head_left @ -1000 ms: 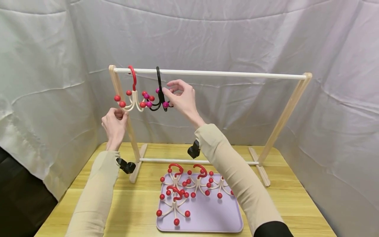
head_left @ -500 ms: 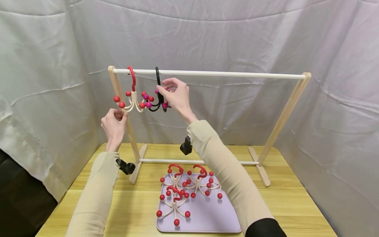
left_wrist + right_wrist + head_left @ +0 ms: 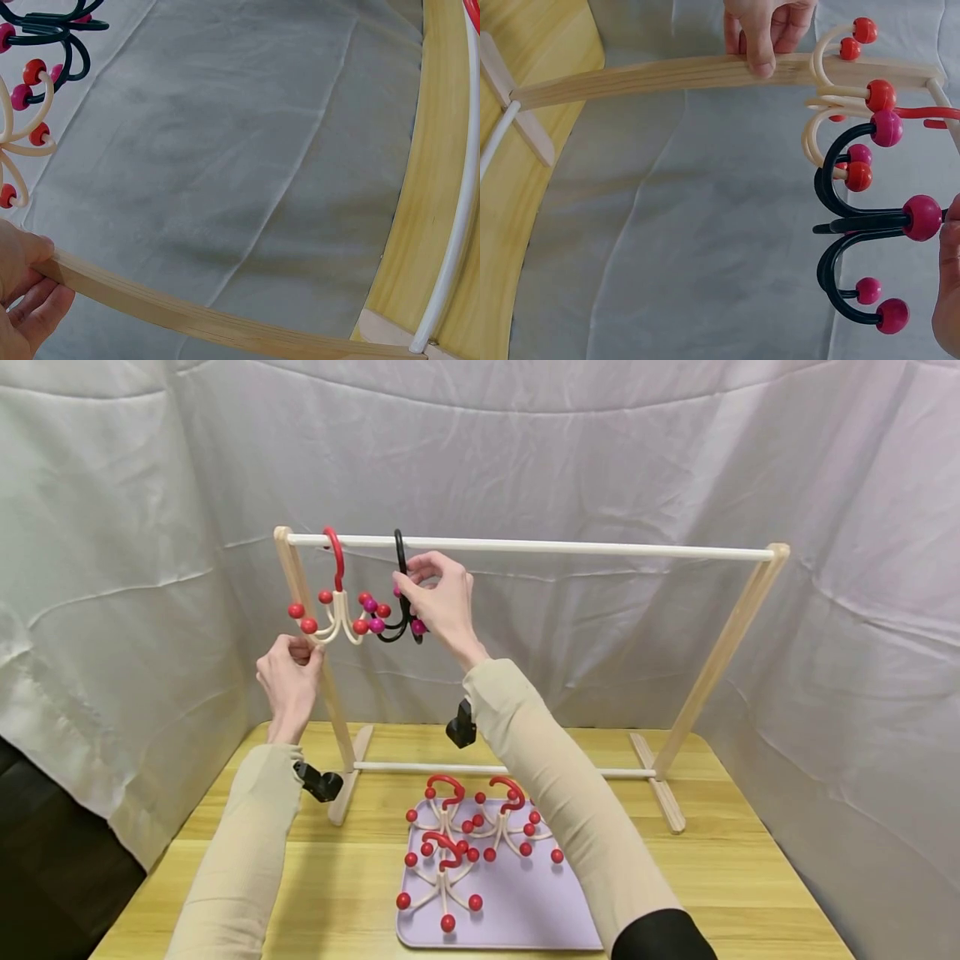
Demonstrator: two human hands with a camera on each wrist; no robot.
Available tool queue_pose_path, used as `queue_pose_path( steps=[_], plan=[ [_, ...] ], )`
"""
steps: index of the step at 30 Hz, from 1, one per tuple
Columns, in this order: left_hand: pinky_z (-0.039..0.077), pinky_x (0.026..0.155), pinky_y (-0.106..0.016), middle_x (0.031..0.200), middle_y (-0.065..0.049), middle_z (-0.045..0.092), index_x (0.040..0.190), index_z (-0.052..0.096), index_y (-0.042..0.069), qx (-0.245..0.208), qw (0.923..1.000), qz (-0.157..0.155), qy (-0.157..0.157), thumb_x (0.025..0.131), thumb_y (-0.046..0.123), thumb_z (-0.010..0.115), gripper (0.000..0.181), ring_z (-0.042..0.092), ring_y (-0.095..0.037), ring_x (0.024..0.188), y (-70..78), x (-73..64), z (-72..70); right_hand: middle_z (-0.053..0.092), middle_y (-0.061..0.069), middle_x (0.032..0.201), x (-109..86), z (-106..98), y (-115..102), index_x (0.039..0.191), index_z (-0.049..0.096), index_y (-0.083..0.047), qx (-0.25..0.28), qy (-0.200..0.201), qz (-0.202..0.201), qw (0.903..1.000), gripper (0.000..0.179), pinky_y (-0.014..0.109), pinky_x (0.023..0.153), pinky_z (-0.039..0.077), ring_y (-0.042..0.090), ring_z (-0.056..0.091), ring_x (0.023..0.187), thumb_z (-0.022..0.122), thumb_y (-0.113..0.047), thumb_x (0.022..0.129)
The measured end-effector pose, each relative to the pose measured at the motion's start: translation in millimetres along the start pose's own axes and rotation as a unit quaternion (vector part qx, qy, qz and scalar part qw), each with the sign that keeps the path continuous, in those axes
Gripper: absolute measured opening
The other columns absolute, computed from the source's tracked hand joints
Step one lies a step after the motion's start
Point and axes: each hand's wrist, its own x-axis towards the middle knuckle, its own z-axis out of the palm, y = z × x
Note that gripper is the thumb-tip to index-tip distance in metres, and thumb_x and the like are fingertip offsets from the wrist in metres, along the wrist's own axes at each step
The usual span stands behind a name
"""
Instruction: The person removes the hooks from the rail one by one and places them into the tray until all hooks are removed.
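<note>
My left hand [image 3: 288, 677] grips the left wooden post [image 3: 187, 311] of a hanging rack, thumb on one side and fingers on the other. At the rack's white top rail [image 3: 570, 548] hang two multi-armed hooks. One, a cream claw hook [image 3: 341, 614] with a red hook top and red balls, hangs near the left end. Just right of it is a black claw hook [image 3: 870, 223] with magenta balls. My right hand [image 3: 442, 606] pinches its upright stem below the rail; the fingertips are partly hidden. Some arms of the two hooks overlap in the head view.
A lilac tray [image 3: 517, 910] on the wooden table [image 3: 750, 877] carries several cream hooks with red tops and balls; my right sleeve covers part of it. The rack's right post [image 3: 720, 668] and lower bar [image 3: 420, 767] stand behind. Grey cloth [image 3: 570, 452] surrounds the table.
My right hand has shifted left, from beside the black claw hook's stem to around it. The left hand stays on the post, and both hung hooks stay at nearly the same place.
</note>
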Motion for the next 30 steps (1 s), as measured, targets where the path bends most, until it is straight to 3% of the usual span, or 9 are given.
queue_pose_path(
  steps=[8, 16, 24, 30],
  plan=[
    [0.043, 0.101, -0.049, 0.103, -0.025, 0.073, 0.108, 0.066, -0.005, -0.001, 1.0000, 0.000, -0.002, 0.096, 0.018, 0.066, 0.026, 0.067, -0.036, 0.092, -0.2, 0.0, -0.4, 0.066, 0.003, 0.079, 2.1, -0.8, -1.9, 0.099, 0.069, -0.002, -0.003, -0.007, 0.009, 0.9999, 0.015, 0.022, 0.050, 0.051, 0.006, 0.058, 0.049, 0.074, -0.013, 0.089],
    [0.043, 0.101, -0.048, 0.102, -0.024, 0.073, 0.107, 0.066, -0.005, -0.008, 1.0000, 0.004, 0.000, 0.096, 0.017, 0.066, 0.025, 0.067, -0.036, 0.091, 1.0, -0.6, -0.1, 0.068, 0.007, 0.082, 2.2, -1.8, -1.9, 0.099, 0.069, -0.001, 0.000, -0.007, 0.001, 1.0000, 0.013, 0.022, 0.048, 0.048, 0.026, 0.067, 0.056, 0.072, -0.010, 0.091],
    [0.043, 0.100, -0.048, 0.101, -0.024, 0.073, 0.107, 0.066, -0.005, -0.004, 1.0000, 0.004, 0.000, 0.096, 0.017, 0.066, 0.024, 0.067, -0.034, 0.090, 1.2, -0.3, 0.6, 0.069, 0.008, 0.082, 1.3, -4.7, -2.5, 0.098, 0.068, -0.001, 0.004, -0.006, -0.004, 1.0000, 0.011, 0.022, 0.046, 0.047, 0.014, 0.062, 0.050, 0.071, -0.009, 0.091],
    [0.044, 0.099, -0.047, 0.100, -0.025, 0.073, 0.105, 0.066, -0.006, -0.003, 1.0000, 0.006, 0.004, 0.095, 0.016, 0.066, 0.024, 0.066, -0.032, 0.087, 0.6, -0.6, 1.3, 0.071, 0.013, 0.084, 0.4, -9.2, -4.0, 0.100, 0.068, 0.000, 0.014, 0.003, -0.014, 0.9998, 0.012, 0.020, 0.044, 0.044, 0.029, 0.067, 0.056, 0.070, -0.009, 0.092]
  ],
)
